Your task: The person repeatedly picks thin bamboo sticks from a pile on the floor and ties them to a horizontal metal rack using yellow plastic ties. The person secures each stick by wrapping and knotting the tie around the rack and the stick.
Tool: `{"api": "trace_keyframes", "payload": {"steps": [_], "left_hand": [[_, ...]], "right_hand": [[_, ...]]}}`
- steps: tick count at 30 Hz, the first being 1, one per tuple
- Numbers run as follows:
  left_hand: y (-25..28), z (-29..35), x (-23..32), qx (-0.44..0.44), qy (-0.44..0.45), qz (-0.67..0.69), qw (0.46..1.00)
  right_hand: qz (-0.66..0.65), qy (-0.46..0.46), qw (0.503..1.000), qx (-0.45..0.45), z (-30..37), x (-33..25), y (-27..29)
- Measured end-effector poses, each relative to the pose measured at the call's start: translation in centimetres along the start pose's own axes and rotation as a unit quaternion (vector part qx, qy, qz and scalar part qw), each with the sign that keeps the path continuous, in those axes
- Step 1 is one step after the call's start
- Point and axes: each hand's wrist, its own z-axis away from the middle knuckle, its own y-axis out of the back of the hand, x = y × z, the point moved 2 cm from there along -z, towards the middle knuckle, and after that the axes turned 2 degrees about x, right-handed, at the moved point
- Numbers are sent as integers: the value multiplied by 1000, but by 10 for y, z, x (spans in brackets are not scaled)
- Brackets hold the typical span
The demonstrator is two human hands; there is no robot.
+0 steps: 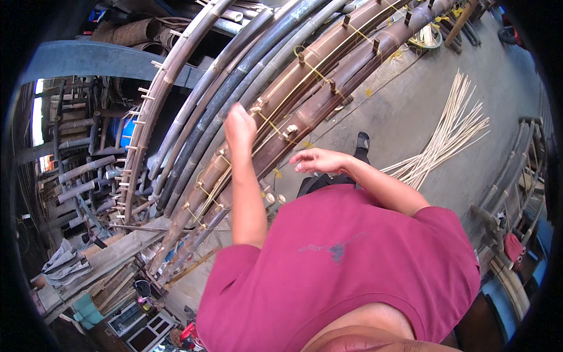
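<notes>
Bamboo poles (278,91), thick and brown, sweep diagonally in front of the person, lower left to upper right! Dark pegs (332,86) stand up along them, a thin yellow tie (316,71) crosses between two, and a pale block (290,131) sits on the nearer pole. Over at the farther one, the left hand (239,129), raised, its fingers blurred and turned from view: clenched, grasping or released, I cannot tell, nor whether it touches the pole behind. Across to the right hand (319,161), just beside the nearer pole, fingers bent, loosely parted, released. Beyond the brown pair, grey-black poles (234,82) curve alongside, and farther left, a pole studded with light pegs (170,70). Out to the right, pale strips (431,149) lie crisscrossed on the concrete floor (399,105), a foot in a dark sandal (363,141) near them. Maroon shirt (352,258) across the foreground! Lower left, grey cloth (65,263) lies beside long planks (111,258), and below, a green plastic container (87,310)
</notes>
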Motion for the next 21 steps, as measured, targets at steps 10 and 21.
{"api": "trace_keyframes", "payload": {"steps": [10,21], "left_hand": [[-91,31,-69,15,-75,197,977],[-73,34,-63,-37,-13,260,965]], "right_hand": [[121,285,948,66,-125,-133,-135],[298,216,905,-213,-92,-158,-66]]}}
